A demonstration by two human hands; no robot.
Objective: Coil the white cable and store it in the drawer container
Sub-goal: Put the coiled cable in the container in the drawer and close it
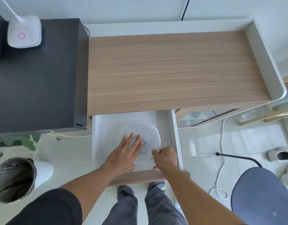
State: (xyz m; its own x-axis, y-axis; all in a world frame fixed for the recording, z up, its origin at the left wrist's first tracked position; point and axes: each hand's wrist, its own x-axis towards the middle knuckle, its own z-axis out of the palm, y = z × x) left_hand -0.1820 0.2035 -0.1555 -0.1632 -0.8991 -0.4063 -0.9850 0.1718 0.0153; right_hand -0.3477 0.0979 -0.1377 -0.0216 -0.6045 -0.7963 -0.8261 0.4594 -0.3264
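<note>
The white drawer [175, 132] is pulled out from under the wooden desk top. Inside it sits a round clear plastic container with a lid [145, 127]. My left hand [125, 151] lies flat on the lid, fingers spread. My right hand [165, 157] pinches the container's rim at its near right side. What the container holds is blurred; a grey shape shows through the lid. A white cable [222, 153] trails loose across the floor tiles to the right of the drawer and ends in a loop.
The wooden desk top [172, 70] is bare. A black cabinet [37, 78] at left carries a white lamp base [24, 32]. A lined bin [15, 177] and a plant stand on the floor at left; a grey chair [261, 195] and shoes [281, 155] at right.
</note>
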